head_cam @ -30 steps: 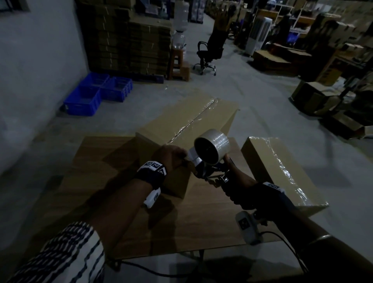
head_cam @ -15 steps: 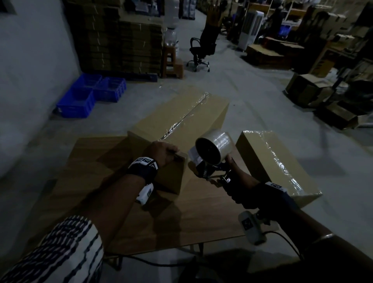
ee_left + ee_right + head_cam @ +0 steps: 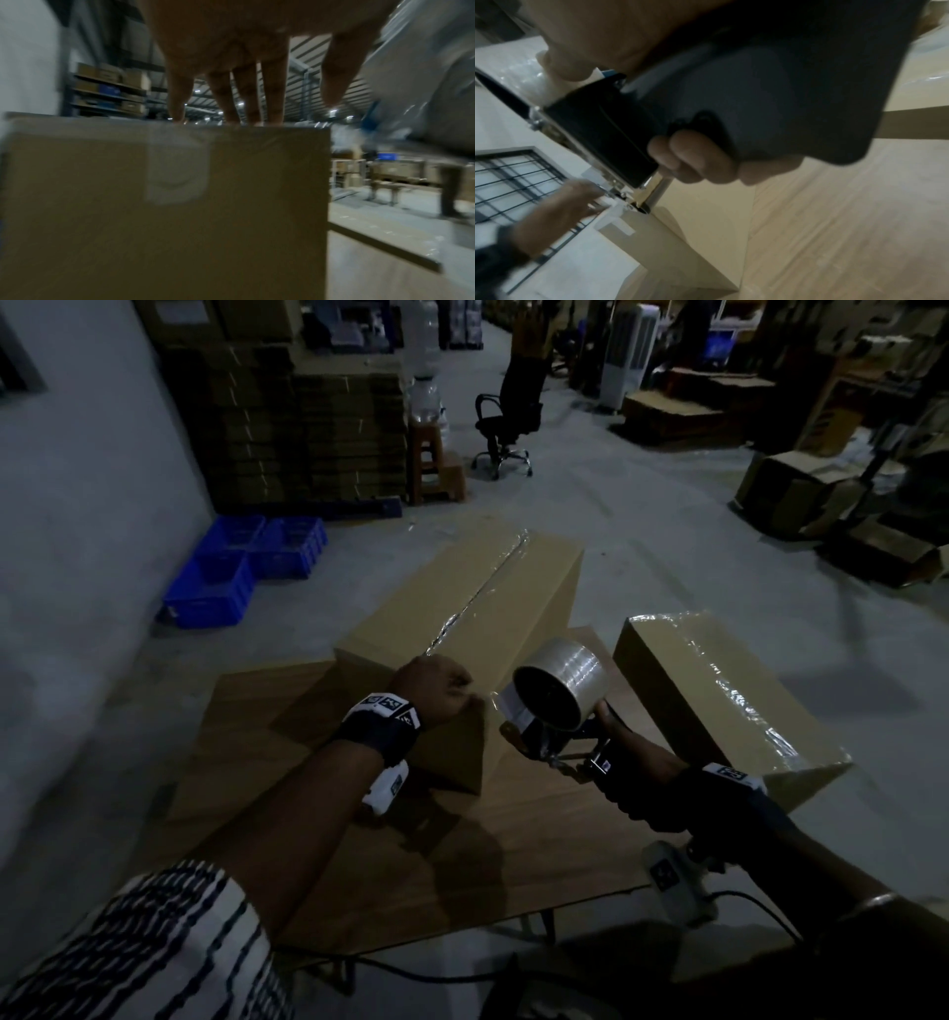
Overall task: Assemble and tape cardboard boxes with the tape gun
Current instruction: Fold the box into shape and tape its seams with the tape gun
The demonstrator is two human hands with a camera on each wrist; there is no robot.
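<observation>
while the long cardboard box (image 3: 462, 629) lies on the wooden table (image 3: 462, 855), the left hand (image 3: 436, 693) rests its straight fingers (image 3: 246, 97) on the near top edge, over the tape end. the right hand (image 3: 637, 757) is wrapped around the tape gun (image 3: 554, 706), just beside that corner. the box looks light and empty, likely to slide, so bracing an edge seems wise.

My tape gun (image 3: 552, 711), clear roll up top, sits at the near end of the long taped box (image 3: 462, 618); another taped box (image 3: 719, 690) lies right of it.
</observation>
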